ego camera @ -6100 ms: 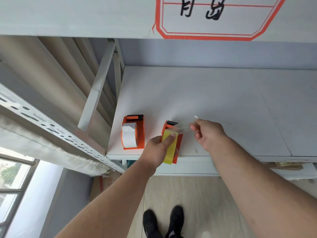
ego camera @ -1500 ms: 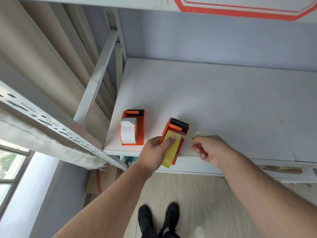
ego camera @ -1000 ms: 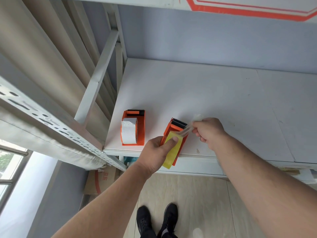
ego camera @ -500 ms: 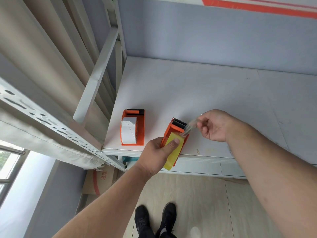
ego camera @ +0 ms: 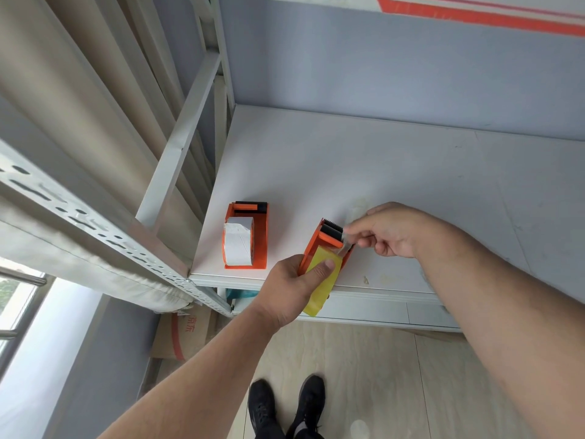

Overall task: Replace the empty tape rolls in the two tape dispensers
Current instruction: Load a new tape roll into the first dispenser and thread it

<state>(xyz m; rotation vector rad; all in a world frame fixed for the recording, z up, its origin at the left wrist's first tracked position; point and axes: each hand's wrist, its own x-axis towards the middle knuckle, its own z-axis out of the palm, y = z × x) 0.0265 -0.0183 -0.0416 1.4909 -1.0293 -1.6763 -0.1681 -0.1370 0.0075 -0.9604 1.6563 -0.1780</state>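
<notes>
2 tape dispensers stand on the shelf board (ego camera: 395, 172), both near its front edge. The left dispenser (ego camera: 260, 236) sits close to the board's front left corner, with a tape roll (ego camera: 238, 245) in it. The right dispenser (ego camera: 323, 245) stands to its right, apart from it, tilted, its rear end overhanging the front edge. A second tape roll (ego camera: 323, 283) sits in it. The left hand (ego camera: 291, 289) lies on that roll from the front. The right hand (ego camera: 389, 231) is just right of this dispenser, fingertips at its far end. Below the board, a cardboard box (ego camera: 186, 337) lies left of the person's 2 shoes (ego camera: 285, 407).
</notes>
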